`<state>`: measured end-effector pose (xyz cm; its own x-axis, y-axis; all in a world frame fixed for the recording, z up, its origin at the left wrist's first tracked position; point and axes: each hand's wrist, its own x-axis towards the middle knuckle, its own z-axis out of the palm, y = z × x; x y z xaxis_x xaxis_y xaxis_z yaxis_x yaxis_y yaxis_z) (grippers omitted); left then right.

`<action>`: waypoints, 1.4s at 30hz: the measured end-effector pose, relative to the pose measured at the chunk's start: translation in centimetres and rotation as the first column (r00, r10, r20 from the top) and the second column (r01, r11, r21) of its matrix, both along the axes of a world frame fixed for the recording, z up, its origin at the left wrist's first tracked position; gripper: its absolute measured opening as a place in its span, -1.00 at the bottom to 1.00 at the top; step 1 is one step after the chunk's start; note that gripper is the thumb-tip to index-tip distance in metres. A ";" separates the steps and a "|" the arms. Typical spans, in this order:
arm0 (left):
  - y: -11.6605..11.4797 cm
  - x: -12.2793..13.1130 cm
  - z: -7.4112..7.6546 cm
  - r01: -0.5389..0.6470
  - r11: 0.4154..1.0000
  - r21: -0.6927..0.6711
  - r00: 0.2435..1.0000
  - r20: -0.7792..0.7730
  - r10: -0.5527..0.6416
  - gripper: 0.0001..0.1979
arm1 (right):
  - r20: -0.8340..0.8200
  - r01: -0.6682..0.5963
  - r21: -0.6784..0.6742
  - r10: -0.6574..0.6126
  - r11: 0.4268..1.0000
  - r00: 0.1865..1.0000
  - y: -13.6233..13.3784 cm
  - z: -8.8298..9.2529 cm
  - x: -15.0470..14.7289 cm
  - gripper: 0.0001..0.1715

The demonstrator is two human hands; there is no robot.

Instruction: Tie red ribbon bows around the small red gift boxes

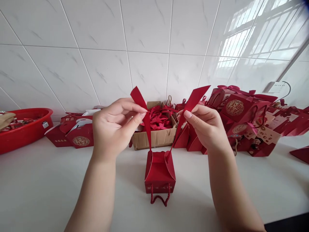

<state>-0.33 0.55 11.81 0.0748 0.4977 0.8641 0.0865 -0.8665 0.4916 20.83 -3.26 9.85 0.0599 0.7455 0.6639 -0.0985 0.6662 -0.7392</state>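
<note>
Box (161, 175) on table (130, 206), near centre. Ribbon ends (148, 129) above it: one in left hand (116, 129), one in right hand (206, 124). Carton (154, 139) behind box, ribbons (159, 119) inside. Basin (29, 137) far left; left boxes (80, 137) between basin and carton. Stacked boxes (249, 111) far right. Wall (149, 25) behind.

Single head-worn camera, directed forward and downward. The left hand (112, 129) and right hand (206, 124) appear at close range, left and right of frame centre. The white tabletop (130, 199) spans the lower frame; the tiled wall (147, 25), farther off, fills the upper frame.
</note>
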 end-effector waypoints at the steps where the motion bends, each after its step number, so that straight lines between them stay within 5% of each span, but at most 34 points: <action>1: 0.1 0.1 -0.1 -0.008 1.000 -0.028 1.000 -0.002 0.007 -0.87 | -0.004 0.004 -0.007 -0.004 1.000 1.000 0.0 0.0 -0.3 -0.88; 11: -0.9 1.6 -0.2 0.085 0.986 -0.141 0.996 -0.007 -0.087 -0.72 | -0.076 0.184 -0.026 -0.185 0.983 0.980 0.4 0.0 -2.3 -0.91; 34: -0.6 0.8 -0.2 0.036 0.990 -0.138 0.999 -0.021 -0.039 -0.71 | -0.057 0.103 -0.072 -0.107 0.992 0.993 0.8 -0.1 -2.2 -0.88; 42: -0.6 0.5 0.4 0.023 0.991 -0.135 0.999 0.039 -0.018 -0.78 | -0.066 0.206 -0.029 -0.208 0.978 0.976 0.2 0.4 -1.1 -0.86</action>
